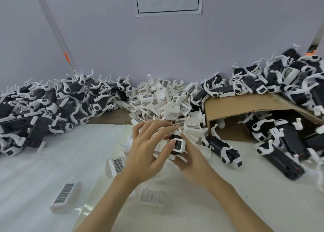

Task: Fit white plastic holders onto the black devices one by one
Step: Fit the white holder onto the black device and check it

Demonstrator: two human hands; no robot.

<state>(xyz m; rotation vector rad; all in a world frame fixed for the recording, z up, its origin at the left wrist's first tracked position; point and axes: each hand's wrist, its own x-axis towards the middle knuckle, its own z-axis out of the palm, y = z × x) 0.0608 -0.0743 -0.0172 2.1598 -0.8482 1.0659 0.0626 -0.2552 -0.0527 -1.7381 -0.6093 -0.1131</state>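
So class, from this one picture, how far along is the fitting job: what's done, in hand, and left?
Done: heaps of fitted devices, one on the left, another over the cardboard. In hand: both hands, left and right, hold one black device with a white holder on it. Left: a pile of loose holders behind the hands.

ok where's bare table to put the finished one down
Bare table lies left of the left hand, between the left pile and a loose holder. Crowded: the holder heap behind the hands, and devices right of the right hand.
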